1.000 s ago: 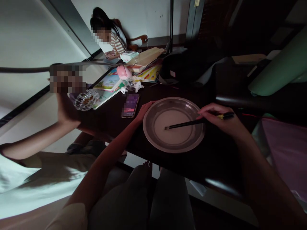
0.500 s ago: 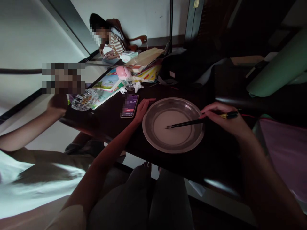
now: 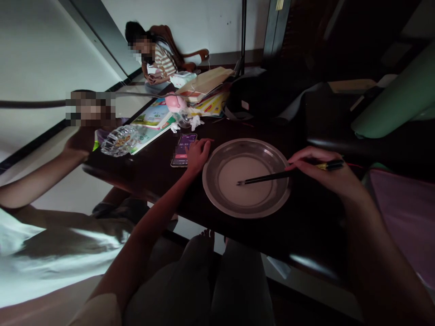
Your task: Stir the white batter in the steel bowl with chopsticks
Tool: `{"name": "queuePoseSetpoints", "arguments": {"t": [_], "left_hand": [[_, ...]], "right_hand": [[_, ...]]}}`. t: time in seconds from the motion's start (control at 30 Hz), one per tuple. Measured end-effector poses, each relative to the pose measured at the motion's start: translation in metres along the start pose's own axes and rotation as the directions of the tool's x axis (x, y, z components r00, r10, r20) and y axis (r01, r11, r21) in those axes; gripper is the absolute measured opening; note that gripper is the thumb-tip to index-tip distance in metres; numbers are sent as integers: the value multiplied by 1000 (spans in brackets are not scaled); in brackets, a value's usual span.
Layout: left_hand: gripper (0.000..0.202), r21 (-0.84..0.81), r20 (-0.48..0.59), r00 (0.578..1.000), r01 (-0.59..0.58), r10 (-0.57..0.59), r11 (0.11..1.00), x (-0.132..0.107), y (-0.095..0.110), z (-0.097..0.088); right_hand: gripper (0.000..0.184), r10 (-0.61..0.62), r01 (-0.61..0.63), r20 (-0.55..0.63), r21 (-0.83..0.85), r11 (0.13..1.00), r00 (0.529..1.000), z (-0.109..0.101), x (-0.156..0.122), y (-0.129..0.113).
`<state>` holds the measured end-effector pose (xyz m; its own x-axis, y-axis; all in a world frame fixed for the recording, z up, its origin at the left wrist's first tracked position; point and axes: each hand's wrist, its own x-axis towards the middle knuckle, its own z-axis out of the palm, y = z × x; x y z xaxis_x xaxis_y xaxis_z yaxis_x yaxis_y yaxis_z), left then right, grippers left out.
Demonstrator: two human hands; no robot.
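Note:
My right hand [image 3: 321, 171] is closed around a black paintbrush [image 3: 263, 177], held nearly level. Its tip points left over the middle of a round metal basin [image 3: 246, 213], which has a pale, cloudy look inside. Whether the bristles touch what is in it I cannot tell. On the left side of the basin, my left hand [image 3: 199, 156] rests with fingers apart, one finger reaching toward the rim. That hand partly covers a phone [image 3: 181, 155], whose purple screen shows a running timer.
Beyond the phone lie a glass dish [image 3: 120, 141], booklets [image 3: 152, 117], crumpled tissue [image 3: 196, 122] and a pink object [image 3: 175, 103]. A dark bag [image 3: 261, 97] sits farther back. A purple item [image 3: 404, 213] lies at right. One person is close on my left; another sits behind.
My left hand has shifted left, from beside the phone to partly over its screen. The brush and my right hand have moved very slightly right.

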<state>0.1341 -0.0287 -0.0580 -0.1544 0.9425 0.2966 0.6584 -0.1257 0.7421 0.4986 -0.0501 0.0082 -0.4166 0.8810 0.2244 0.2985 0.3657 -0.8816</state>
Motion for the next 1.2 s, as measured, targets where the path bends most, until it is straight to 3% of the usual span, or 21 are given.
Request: {"name": "queuePoseSetpoints", "arguments": {"t": [0.1, 0.23, 0.33, 0.4, 0.57, 0.63, 0.77, 0.87, 0.97, 1.07, 1.2], "left_hand": [[40, 18, -85, 994, -62, 63, 998, -2, 3, 3], [51, -185, 38, 999, -24, 32, 982, -5, 5, 11], [51, -281, 139, 990, 50, -11, 958, -6, 6, 13], [48, -306, 175, 984, 75, -21, 949, -6, 9, 13], [45, -310, 239, 969, 139, -65, 941, -6, 13, 11], [44, -297, 248, 965, 154, -79, 943, -6, 13, 10], [43, -266, 244, 965, 165, -100, 950, -6, 12, 10], [42, -255, 243, 963, 176, -113, 951, -6, 12, 9], [42, -260, 240, 965, 171, -108, 950, -6, 13, 10], [43, -268, 242, 963, 180, -115, 946, -6, 13, 10], [43, -253, 247, 961, 189, -126, 949, -6, 11, 11]], "right_hand": [[6, 67, -65, -93, 23, 998, 993, -7, -1, 1], [5, 97, -91, -74, 72, 993, 993, -3, 0, 1], [7, 32, -32, -2, 50, 998, 999, 6, 2, 2], [8, 1, 0, -24, 30, 1000, 1000, 7, 3, 4], [7, 80, -73, -171, 49, 996, 982, -6, 1, 10], [9, 94, -85, -121, 77, 993, 988, -5, 1, 9], [9, 2, -1, -11, 45, 999, 1000, 9, 3, 4], [8, -13, 14, -78, 13, 1000, 997, 9, 4, 2], [8, 49, -42, -152, 53, 998, 987, 1, 2, 4], [9, 64, -56, -88, 83, 995, 994, 1, 1, 6], [9, -58, 59, -43, 19, 998, 997, 13, 5, 8]]}}
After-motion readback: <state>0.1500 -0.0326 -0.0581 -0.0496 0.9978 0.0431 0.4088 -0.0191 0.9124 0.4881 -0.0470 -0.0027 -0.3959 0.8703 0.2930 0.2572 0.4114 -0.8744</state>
